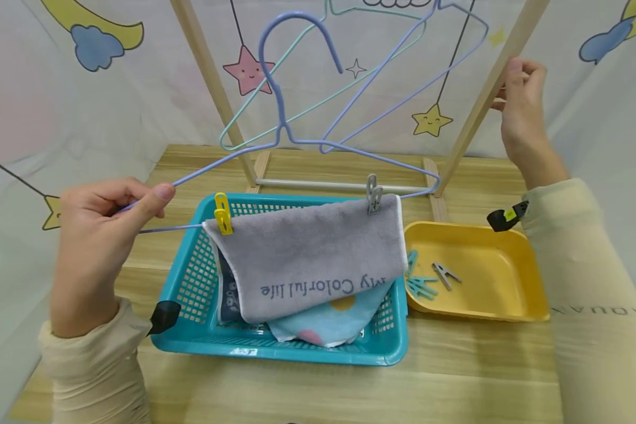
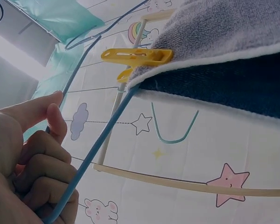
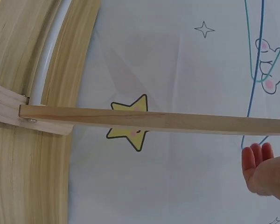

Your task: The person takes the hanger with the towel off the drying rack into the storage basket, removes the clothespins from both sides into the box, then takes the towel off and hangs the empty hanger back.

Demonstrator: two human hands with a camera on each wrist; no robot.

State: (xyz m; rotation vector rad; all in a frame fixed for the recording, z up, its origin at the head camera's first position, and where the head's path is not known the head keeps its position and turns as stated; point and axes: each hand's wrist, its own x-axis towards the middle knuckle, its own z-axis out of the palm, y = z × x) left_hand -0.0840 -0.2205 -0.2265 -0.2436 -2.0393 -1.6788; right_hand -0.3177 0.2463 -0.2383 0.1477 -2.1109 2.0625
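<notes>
My left hand (image 1: 103, 229) grips one end of a blue-purple hanger (image 1: 350, 151), thumb and fingers around the wire. A grey towel (image 1: 307, 253) with "My Colorful life" lettering hangs folded over its lower bar. A yellow clothespin (image 1: 222, 214) clips the towel's left end, a grey clothespin (image 1: 373, 194) its right. The left wrist view shows the yellow clothespin (image 2: 137, 57) and the towel's dark underside (image 2: 214, 86). My right hand (image 1: 524, 118) is beside the rack's right wooden post (image 1: 477, 121), fingers loosely bent; whether they touch it I cannot tell.
Below the towel stands a teal basket (image 1: 275, 353) with a light-blue patterned cloth (image 1: 334, 321). At its right, a yellow tray (image 1: 487, 271) holds several teal clothespins (image 1: 421, 287) and a grey clothespin (image 1: 446, 275). A green hanger (image 1: 307, 106) and another blue-purple hanger (image 1: 403, 100) hang behind.
</notes>
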